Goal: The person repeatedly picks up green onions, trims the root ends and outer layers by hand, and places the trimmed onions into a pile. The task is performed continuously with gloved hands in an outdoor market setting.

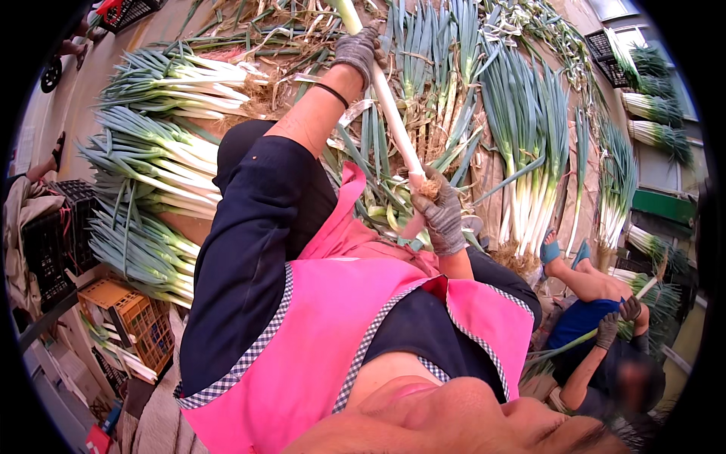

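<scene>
A single long green onion [394, 116] runs slantwise before me, its white stalk toward my lap and its top leaving the upper edge of the view. My left hand [357, 54], in a grey knit glove, is closed around the upper stalk. Close to my lap, my right hand [445, 218], gloved alike, grips the lower end beside the brown root tuft [429, 188]. A pinkish flat piece next to that hand is too unclear to name. Loose leaves and peelings [385, 204] lie beneath the stalk, between my knees.
Trimmed green onions [161, 153] are piled at left; rooted ones [524, 159] lie at right. Dry husks [255, 22] litter the ground ahead. An orange crate [150, 323] and a black crate [48, 249] stand at left. At lower right sits a co-worker [590, 335], gloved, holding another green onion.
</scene>
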`<state>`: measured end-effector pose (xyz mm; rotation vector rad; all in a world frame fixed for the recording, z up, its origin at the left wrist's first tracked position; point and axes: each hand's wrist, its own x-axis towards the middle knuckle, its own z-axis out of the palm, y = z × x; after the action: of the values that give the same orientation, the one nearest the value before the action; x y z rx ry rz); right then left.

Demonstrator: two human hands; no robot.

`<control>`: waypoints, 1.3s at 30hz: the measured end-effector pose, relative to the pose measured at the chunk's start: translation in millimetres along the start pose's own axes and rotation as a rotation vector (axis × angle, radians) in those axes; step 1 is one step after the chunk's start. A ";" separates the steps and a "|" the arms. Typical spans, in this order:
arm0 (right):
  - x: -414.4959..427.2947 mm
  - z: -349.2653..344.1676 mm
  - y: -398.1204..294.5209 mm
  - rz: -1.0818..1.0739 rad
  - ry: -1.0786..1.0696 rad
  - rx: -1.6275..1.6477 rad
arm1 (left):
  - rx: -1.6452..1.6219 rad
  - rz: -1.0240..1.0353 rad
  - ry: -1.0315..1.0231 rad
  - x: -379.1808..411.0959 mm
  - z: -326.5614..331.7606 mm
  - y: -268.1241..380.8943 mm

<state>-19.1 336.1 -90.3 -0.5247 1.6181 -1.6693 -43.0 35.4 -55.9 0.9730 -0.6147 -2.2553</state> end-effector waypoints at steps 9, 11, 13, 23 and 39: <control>-66.7 -43.1 -17.2 0.296 -0.183 -0.066 | 0.195 0.157 0.169 18.3 -28.8 11.5; -79.5 -61.3 -27.0 0.527 -0.451 -0.053 | 0.191 0.220 0.192 14.7 -24.9 38.6; -112.5 -81.6 7.2 0.383 -0.110 -0.429 | 0.158 0.136 0.118 28.8 -5.9 26.1; 17.2 42.8 -32.3 0.146 -0.133 -0.312 | 0.272 0.086 0.085 -21.9 10.6 -10.0; 27.5 -95.6 86.4 0.025 0.105 -0.705 | -0.446 0.512 -0.786 -109.2 -134.5 183.6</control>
<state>-87.5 385.7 -191.3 -0.7576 2.2770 -1.0823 182.0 -44.6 25.7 -0.2988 -0.5474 -2.0959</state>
